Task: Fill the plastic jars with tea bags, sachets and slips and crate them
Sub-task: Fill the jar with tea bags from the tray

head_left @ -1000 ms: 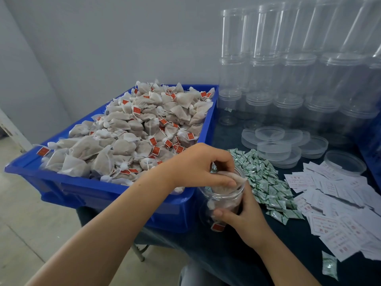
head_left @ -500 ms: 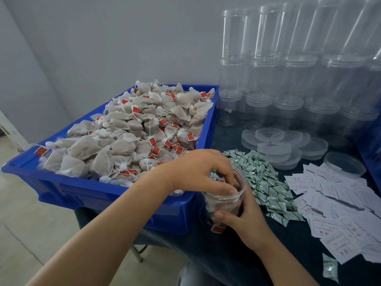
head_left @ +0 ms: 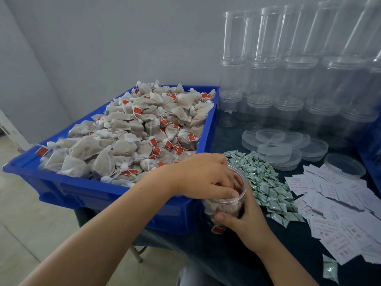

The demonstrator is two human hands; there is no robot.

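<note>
A clear plastic jar point(head_left: 225, 207) stands on the dark table by the near right corner of the blue crate point(head_left: 103, 190), which is heaped with tea bags point(head_left: 144, 129). The jar holds several tea bags, and a red tag point(head_left: 218, 229) shows at its base. My left hand point(head_left: 202, 176) covers the jar's mouth, its fingers reaching inside and pressing on the bags, the thumb along the rim. From the right, my right hand point(head_left: 249, 221) grips the jar's wall. Green sachets point(head_left: 266, 182) lie just right of the jar, white slips point(head_left: 340, 211) farther right.
Stacked empty jars point(head_left: 288, 79) line the back wall, with loose lids point(head_left: 274, 145) in front of them and one lid point(head_left: 344, 165) apart. A stray sachet point(head_left: 329, 269) lies near the table's front edge. Something blue point(head_left: 371, 145) stands at the far right.
My left hand held a tea bag at the jar's mouth; its fingers have since pushed down into the jar. The right hand has kept its grip on the jar.
</note>
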